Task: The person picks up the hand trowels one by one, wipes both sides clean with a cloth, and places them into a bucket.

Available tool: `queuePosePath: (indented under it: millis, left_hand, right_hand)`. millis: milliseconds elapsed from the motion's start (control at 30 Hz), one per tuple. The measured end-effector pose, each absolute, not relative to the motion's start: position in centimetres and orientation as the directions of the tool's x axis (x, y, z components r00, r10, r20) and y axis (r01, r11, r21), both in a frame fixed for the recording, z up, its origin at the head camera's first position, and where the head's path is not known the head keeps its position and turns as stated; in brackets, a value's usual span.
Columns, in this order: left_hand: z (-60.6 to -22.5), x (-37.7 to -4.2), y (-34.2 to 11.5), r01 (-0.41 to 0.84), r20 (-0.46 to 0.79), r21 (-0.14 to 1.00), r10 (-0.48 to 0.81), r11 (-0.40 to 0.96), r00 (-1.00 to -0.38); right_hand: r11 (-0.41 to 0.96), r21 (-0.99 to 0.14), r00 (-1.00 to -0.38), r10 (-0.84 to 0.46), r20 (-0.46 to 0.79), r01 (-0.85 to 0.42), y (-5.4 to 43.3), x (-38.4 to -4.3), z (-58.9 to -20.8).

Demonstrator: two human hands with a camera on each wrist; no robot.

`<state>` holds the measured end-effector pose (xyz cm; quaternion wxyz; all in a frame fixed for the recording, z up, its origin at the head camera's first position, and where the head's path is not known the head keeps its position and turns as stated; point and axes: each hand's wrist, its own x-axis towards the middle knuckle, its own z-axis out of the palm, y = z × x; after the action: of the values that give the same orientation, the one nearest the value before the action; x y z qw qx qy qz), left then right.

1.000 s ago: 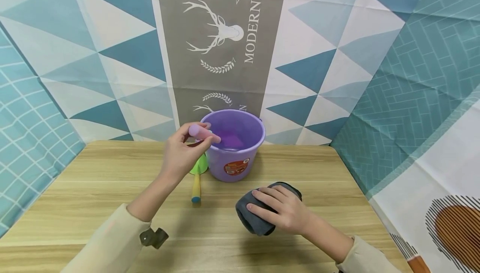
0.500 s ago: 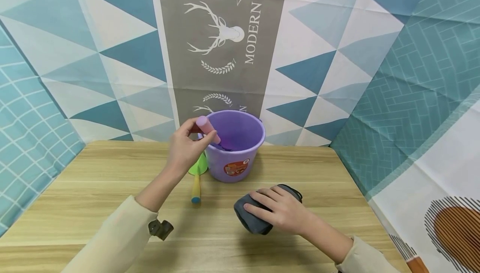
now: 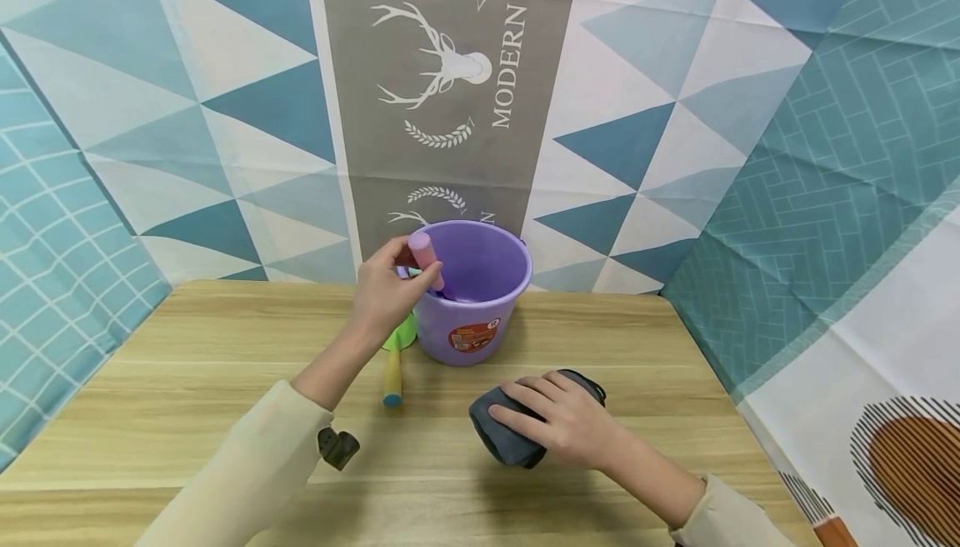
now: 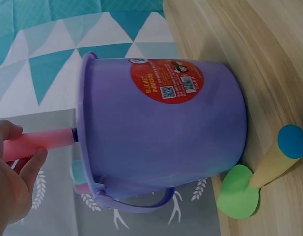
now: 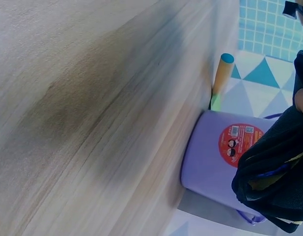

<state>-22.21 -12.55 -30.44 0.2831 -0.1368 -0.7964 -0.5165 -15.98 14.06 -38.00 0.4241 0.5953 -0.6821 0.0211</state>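
Observation:
My left hand (image 3: pixel 386 287) pinches a pink handle (image 3: pixel 424 253) between thumb and fingers at the near-left rim of a purple bucket (image 3: pixel 433 334). The handle's dark lower end passes behind the rim in the left wrist view, so the tool's kind is hidden. A mint-and-pink end (image 4: pixel 78 172) sticks out past the rim beside it. My right hand (image 3: pixel 573 420) grips a dark grey cloth pouch (image 3: pixel 504 440) with a black cord, held over the table. In the right wrist view the pouch mouth (image 5: pixel 269 179) gapes, showing something blue and yellowish inside.
A toy shovel (image 3: pixel 393 373) with a green blade and yellow, blue-tipped handle lies on the wooden table (image 3: pixel 225 380), just left of the bucket. Patterned cloth (image 3: pixel 637 138) hangs behind the table and along its sides. The bucket's handle (image 4: pixel 141 206) hangs down its side.
My left hand has moved slightly right, and the pink handle has tilted more upright over the bucket rim. My right hand and the pouch have barely shifted.

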Motion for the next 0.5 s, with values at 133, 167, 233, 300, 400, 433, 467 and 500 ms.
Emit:
queuePosePath:
  millis: [133, 167, 233, 300, 400, 433, 467, 500]
  left_hand:
    - [-30.8, -22.6, -12.4, 0.498, 0.583, 0.753, -0.086, 0.430, -0.808]
    - [-30.9, -22.7, -12.4, 0.496, 0.580, 0.756, -0.087, 0.427, -0.810]
    - [-31.1, -22.9, -12.4, 0.492, 0.577, 0.758, -0.088, 0.427, -0.812]
    - [-31.4, -23.1, -12.3, 0.487, 0.575, 0.756, -0.089, 0.438, -0.813]
    - [-31.7, -23.4, -12.1, 0.488, 0.584, 0.746, -0.091, 0.454, -0.807]
    - [-31.7, -23.5, -12.0, 0.483, 0.581, 0.745, -0.094, 0.460, -0.808]
    - [-31.8, -23.5, -11.9, 0.478, 0.578, 0.748, -0.097, 0.461, -0.811]
    - [-31.8, -23.6, -11.8, 0.472, 0.574, 0.749, -0.100, 0.464, -0.813]
  right_hand:
    - [0.296, 0.481, 0.067, -0.794, 0.604, -0.825, 14.2, -15.9, -37.9]
    - [0.295, 0.485, 0.070, -0.796, 0.602, -0.823, 14.2, -15.9, -37.9]
    - [0.292, 0.489, 0.072, -0.798, 0.598, -0.822, 14.2, -15.9, -37.9]
    - [0.291, 0.488, 0.071, -0.799, 0.597, -0.823, 14.2, -15.9, -37.9]
    - [0.290, 0.485, 0.071, -0.799, 0.597, -0.825, 14.2, -15.8, -37.9]
    - [0.287, 0.487, 0.075, -0.799, 0.597, -0.825, 14.2, -15.8, -37.9]
    - [0.284, 0.489, 0.079, -0.799, 0.597, -0.825, 14.2, -15.8, -37.9]
    - [0.282, 0.492, 0.082, -0.798, 0.597, -0.824, 14.2, -15.8, -37.9]
